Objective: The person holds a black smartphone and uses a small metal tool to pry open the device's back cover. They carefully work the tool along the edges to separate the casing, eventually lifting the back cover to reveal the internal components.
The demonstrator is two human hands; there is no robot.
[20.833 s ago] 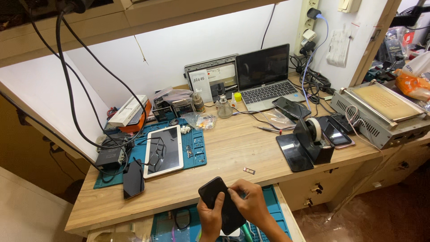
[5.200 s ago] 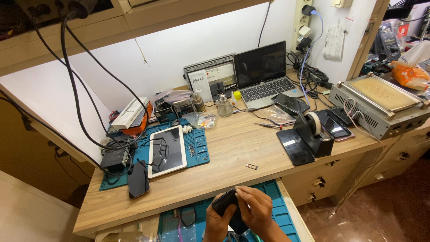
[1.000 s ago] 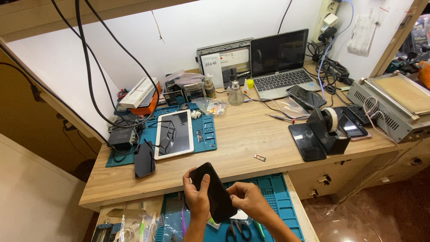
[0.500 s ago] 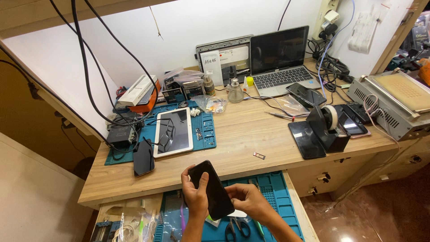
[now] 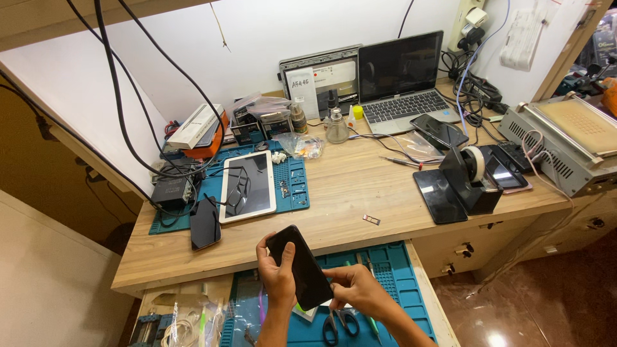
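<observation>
Phone (image 5: 299, 267), lower centre, dark face up over blue mat (image 5: 392, 270): left hand (image 5: 276, 273) fingers clamped along its edge; right hand (image 5: 355, 290) fingertips pinch the lower end, steadying it.

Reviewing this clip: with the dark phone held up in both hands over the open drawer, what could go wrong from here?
1. The black phone is held in the air by the left hand along one edge and the right hand at its lower end; a slip could drop it onto the scissors in the blue drawer mat.
2. The small loose part lies near the desk edge and might get brushed off.
</observation>
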